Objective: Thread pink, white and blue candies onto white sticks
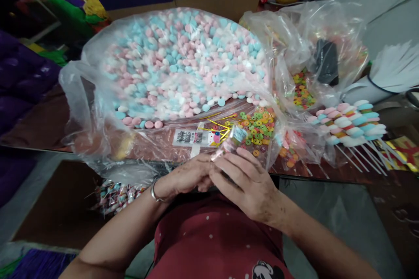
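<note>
A marshmallow skewer in clear wrapping (236, 135) is tilted up and away from me above the table's front edge. My right hand (250, 183) is closed around it, fingers along its near side. My left hand (190, 173), with a bangle at the wrist, is closed at its lower end. The stick is hidden by my fingers. Just beyond are gold twist ties (222, 132), a printed label packet (188, 137) and loose ring gummies (258, 124).
A large clear bag of pastel marshmallows (183, 61) covers much of the table. Unwrapped marshmallow skewers (353, 122) lie in a pile at right, near white sticks (397, 67). A black block (326, 62) sits on plastic bags. A cardboard box (59, 205) with wrapped skewers stands lower left.
</note>
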Demonstrator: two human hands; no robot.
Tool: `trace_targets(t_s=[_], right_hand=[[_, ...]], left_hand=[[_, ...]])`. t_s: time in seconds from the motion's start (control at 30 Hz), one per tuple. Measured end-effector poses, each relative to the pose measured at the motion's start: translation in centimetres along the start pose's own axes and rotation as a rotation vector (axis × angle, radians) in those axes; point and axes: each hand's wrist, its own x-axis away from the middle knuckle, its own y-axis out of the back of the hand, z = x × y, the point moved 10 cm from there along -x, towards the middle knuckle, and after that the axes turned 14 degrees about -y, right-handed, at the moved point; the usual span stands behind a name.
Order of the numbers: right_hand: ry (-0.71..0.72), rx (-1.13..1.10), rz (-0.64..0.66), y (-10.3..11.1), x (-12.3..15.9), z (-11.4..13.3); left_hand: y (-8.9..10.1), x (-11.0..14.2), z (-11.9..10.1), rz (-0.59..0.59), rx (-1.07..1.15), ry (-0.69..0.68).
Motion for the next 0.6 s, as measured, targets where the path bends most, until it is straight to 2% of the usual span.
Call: trace_targets(t_s=[0.1,0.17,0.23,0.27,0.33,0.43,0.47,0.53,0.6], right_hand=[[0.186,0.124,0.082,-0.3,0.6,1.0],[0.216,0.133,0.108,-0.6,0.7,1.2],[0.227,0.132,0.110,-0.6,0.8,1.5],[0.223,0.136,0.116,-0.6,0.8,1.6],[0.186,0.152,0.154,-0.9,0.7,1.4],[0.059,0.144,0.255,-1.9,0.3,-0.1],[0.009,0.127,0.308,-2.5,0.2,-0.7],[-0.088,0.060,0.472,-3.9,0.2,-1.8],[-0.200,-0.059,0.684,-5.3,0.5,-2.6]], left_hand=[[-2.2,1.5,0.9,0.272,-0.051,0.134],[-3.5,2.4,1.3,0.430,-0.058,0.228],[-4.1,2.8,1.0,0.524,-0.103,0.234],[-4.2,2.6,0.5,0.547,-0.172,0.171],[-4.0,1.9,-1.2,0.537,-0.436,-0.069],[-3.5,1.9,-3.9,0.399,-1.045,-0.491],[-3.7,2.3,-4.4,0.366,-1.245,-0.600],[-4.7,3.4,-4.6,0.373,-1.552,-0.782],[-5.5,4.5,-4.6,0.399,-1.697,-0.937]])
